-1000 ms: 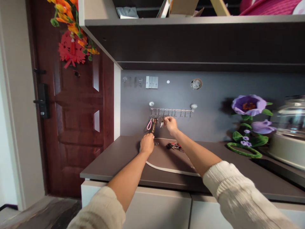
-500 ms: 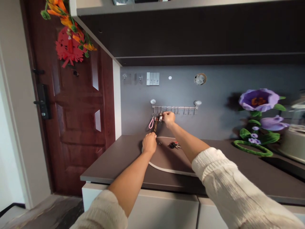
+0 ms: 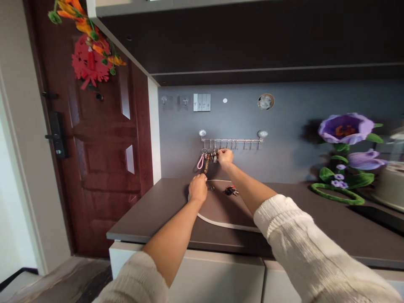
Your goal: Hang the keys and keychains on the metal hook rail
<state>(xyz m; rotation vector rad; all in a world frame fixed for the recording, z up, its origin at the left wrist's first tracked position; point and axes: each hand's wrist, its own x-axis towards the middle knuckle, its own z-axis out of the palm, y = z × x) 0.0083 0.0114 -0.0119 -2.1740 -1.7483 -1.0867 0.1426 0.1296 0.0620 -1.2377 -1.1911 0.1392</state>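
Observation:
A metal hook rail point(image 3: 240, 140) is fixed to the grey back wall. A pink strap and a brown key fob point(image 3: 205, 162) hang from its left hooks. My right hand point(image 3: 225, 157) is raised to the rail, its fingers pinched on a small bunch of silver keys point(image 3: 214, 156) right at a hook. My left hand point(image 3: 198, 188) hovers lower, just above the counter, fingers curled; what it holds, if anything, is hidden. Another bunch of keys with a red tag point(image 3: 230, 191) lies on a brown mat point(image 3: 221, 208) on the counter.
A dark counter point(image 3: 151, 214) runs along the wall, with white cabinet fronts below. A large purple fabric flower point(image 3: 345, 130) stands at the right, beside a lidded pot point(image 3: 391, 185). A red-brown door point(image 3: 94, 139) with a red ornament is at the left. Dark shelving hangs overhead.
My right hand has shifted slightly left along the rail with the silver keys. The camera has tilted down a little. My left hand stays in the same spot.

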